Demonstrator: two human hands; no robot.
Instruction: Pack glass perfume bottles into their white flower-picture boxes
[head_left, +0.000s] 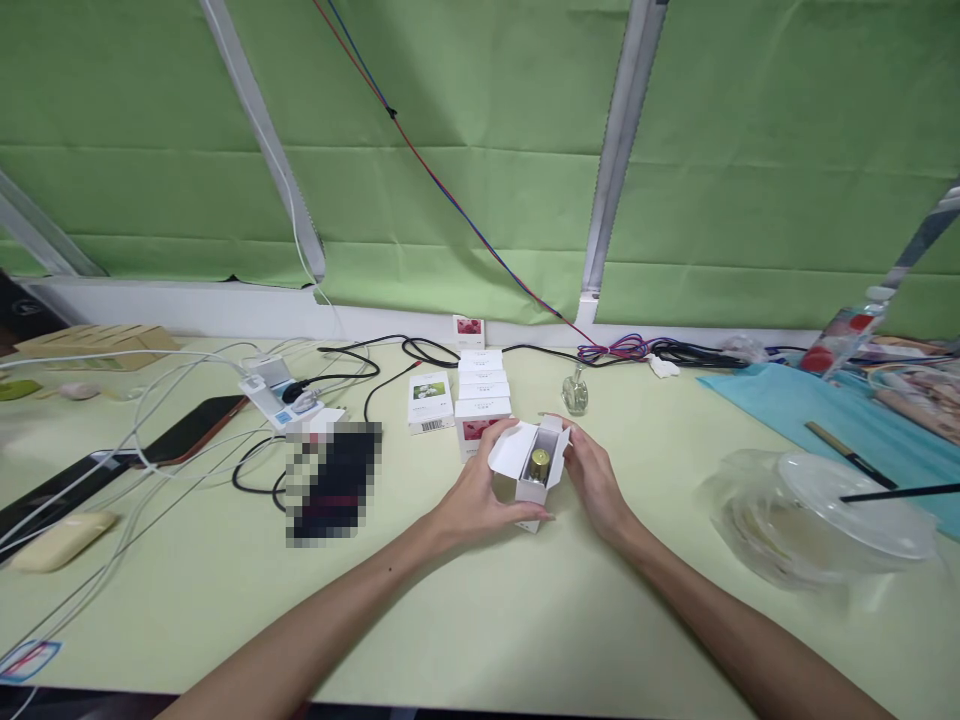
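A small white carton (531,490) stands in front of me with its top flaps spread. Inside it shows a gold cap (540,463); whatever is under the cap is hidden by the carton walls. My left hand (480,490) grips the carton from the left, thumb along its near side. On the other side, my right hand (595,480) has its fingers closed against the carton's right edge and flap. Just behind the hands is a row of closed white boxes (483,378). A small clear glass bottle (575,391) sits beyond my right hand.
Left of the row lies a white box with a green picture (430,402). Farther left are a power strip (277,393), tangled cables and a phone (196,428). On the right stand a bagged plastic bowl (817,530), a blue cloth (772,405) and a tilted bottle (844,335).
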